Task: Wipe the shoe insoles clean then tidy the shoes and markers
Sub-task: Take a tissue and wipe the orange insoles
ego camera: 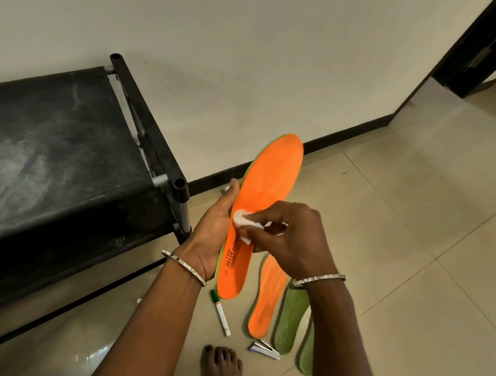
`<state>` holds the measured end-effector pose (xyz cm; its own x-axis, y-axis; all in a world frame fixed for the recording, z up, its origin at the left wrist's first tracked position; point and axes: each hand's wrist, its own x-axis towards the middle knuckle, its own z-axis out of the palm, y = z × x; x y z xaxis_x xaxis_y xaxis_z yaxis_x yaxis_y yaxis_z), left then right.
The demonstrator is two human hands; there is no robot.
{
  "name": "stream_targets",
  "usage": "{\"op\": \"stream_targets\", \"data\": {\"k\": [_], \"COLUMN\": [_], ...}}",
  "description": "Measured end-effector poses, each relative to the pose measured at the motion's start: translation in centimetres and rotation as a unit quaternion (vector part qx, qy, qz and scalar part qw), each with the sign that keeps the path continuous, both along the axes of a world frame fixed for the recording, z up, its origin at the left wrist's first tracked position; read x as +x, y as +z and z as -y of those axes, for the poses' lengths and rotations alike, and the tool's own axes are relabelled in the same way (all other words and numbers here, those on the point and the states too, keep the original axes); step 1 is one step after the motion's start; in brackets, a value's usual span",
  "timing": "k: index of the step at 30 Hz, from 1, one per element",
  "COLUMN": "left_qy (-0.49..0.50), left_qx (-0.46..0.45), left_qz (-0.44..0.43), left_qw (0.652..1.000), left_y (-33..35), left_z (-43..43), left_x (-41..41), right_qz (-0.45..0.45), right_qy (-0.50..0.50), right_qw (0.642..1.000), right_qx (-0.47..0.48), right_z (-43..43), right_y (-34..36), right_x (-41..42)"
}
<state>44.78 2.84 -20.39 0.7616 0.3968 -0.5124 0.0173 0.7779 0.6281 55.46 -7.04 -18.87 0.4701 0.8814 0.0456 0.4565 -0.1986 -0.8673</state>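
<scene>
1. Both forearms are bare, with no sleeves in view.
2. A thin silver bangle point(183, 265) circles the left wrist.
3. A matching silver bangle point(319, 279) circles the right wrist.
4. The bare foot point(221, 370) has dark-painted toenails.

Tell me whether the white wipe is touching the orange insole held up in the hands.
Touching. The head view shows the right hand pressing the white wipe flat against the orange insole, with no gap, while the left hand grips its edge.

home — entry corner; tiled floor point(405, 236) | black shoe rack point(59, 151) | doorway point(488, 45) | bare foot point(221, 370)
</scene>
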Motion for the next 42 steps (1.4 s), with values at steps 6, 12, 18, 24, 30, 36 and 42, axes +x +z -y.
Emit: {"op": "stream_targets", "data": {"k": [6, 12, 18, 24, 30, 36, 42], "left_qy": [0.002, -0.008, 0.031, 0.026, 0.061, 0.100, 0.115], "left_qx": [0.007, 0.004, -0.028, -0.007, -0.040, -0.072, -0.064], "left_qz": [-0.019, -0.003, -0.014, -0.023, -0.019, -0.003, 0.016], "left_qw": [1.000, 1.000, 0.999, 0.999, 0.997, 0.992, 0.991], "left_y": [-0.4, 0.4, 0.1, 0.2, 0.4, 0.7, 0.3], "left_z": [-0.1, 0.5, -0.3, 0.0, 0.0, -0.3, -0.4], "left_x": [-0.1, 0.1, -0.4, -0.2, -0.1, -0.2, -0.2], "right_qz": [0.121, 0.145, 0.040, 0.150, 0.034, 0.023, 0.066], "right_qy": [-0.070, -0.131, 0.142, -0.060, 0.093, 0.103, 0.016], "right_qw": [0.990, 0.981, 0.985, 0.986, 0.992, 0.989, 0.997], "right_qx": [-0.011, 0.013, -0.091, -0.035, -0.083, -0.099, -0.024], "right_z": [-0.3, -0.5, 0.4, -0.4, 0.4, 0.4, 0.1], "right_y": [-0.6, -0.4, 0.9, -0.3, 0.8, 0.7, 0.8], "right_x": [0.0, 0.1, 0.0, -0.4, 0.1, 0.1, -0.5]}}
